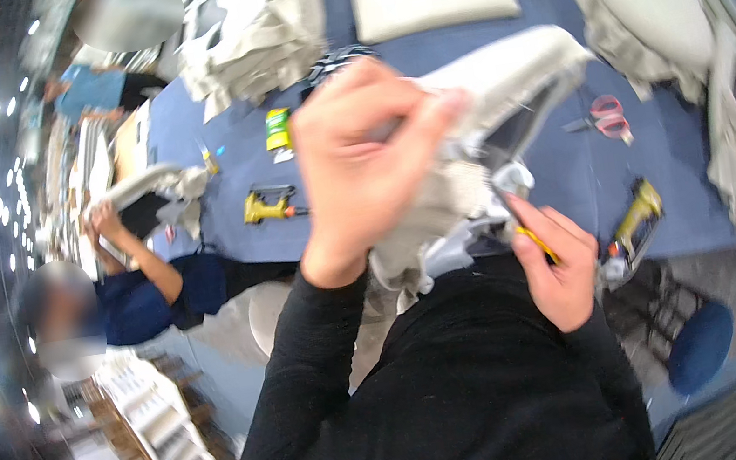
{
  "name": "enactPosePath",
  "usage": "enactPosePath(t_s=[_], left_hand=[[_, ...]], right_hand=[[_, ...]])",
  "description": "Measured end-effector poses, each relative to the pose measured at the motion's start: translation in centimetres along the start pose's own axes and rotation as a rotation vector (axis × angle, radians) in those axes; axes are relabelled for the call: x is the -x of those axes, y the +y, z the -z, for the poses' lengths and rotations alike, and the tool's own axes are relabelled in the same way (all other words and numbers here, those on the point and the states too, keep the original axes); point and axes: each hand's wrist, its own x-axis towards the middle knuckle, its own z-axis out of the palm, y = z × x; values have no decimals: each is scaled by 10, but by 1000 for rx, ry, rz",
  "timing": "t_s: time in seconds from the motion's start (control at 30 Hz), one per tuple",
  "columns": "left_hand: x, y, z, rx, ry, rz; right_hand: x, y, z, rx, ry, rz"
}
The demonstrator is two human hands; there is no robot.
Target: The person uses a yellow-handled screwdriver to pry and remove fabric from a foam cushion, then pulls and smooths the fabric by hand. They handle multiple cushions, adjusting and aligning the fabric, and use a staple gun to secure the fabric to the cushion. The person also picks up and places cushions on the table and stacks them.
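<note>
The left hand [368, 159] was raised in front of the chest, its fingers curled in and the thumb drawn toward the index finger. Motion blur obscured the fingertips; whether they pinched any cloth could not be determined. The right hand [564, 273] was closed around a yellow-handled tool [540, 246], its fingers wrapped over the handle and the thumb along it. The tool's far end ran up to the loose cloth [445, 205] and could not be made out, so its exact kind was not established.

The pale padded piece [519, 67] was at the near edge of the blue table [681, 148], in front of the torso, tilted with its dark underside partly exposed. The left hand and wrist concealed its left portion; contact with the tabletop could not be confirmed. Red-handled scissors [608, 117] lay to its right. A yellow nail gun [637, 218] stood near the right hand, its front end blurred.

At left, a co-worker's hands [109, 221] were on another pale piece [149, 181]; their fingers were too small to assess.
</note>
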Motion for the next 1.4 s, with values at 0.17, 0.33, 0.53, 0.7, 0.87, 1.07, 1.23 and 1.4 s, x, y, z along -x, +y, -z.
enactPosePath(t_s=[0.17,0.33,0.53,0.7,0.87,1.07,1.23,1.4], left_hand=[[5,9,-2,101,-72,-69],[22,12,1,278,-25,-53],[52,25,6,358,1,-56],[71,35,5,415,7,-90],[87,50,1,430,9,-122],[118,64,13,312,128,-28],[133,76,11,348,133,90],[139,62,20,459,125,307]], right_hand=[[19,27,22,-26,-32,-48],[21,57,70,197,-170,-41],[13,85,109,-240,110,-134],[-59,50,109,-962,32,283],[-107,18,60,-1131,-243,270],[-121,23,42,-1179,-405,17],[-115,11,36,-1138,-488,-22],[-113,12,34,-1072,-514,37]])
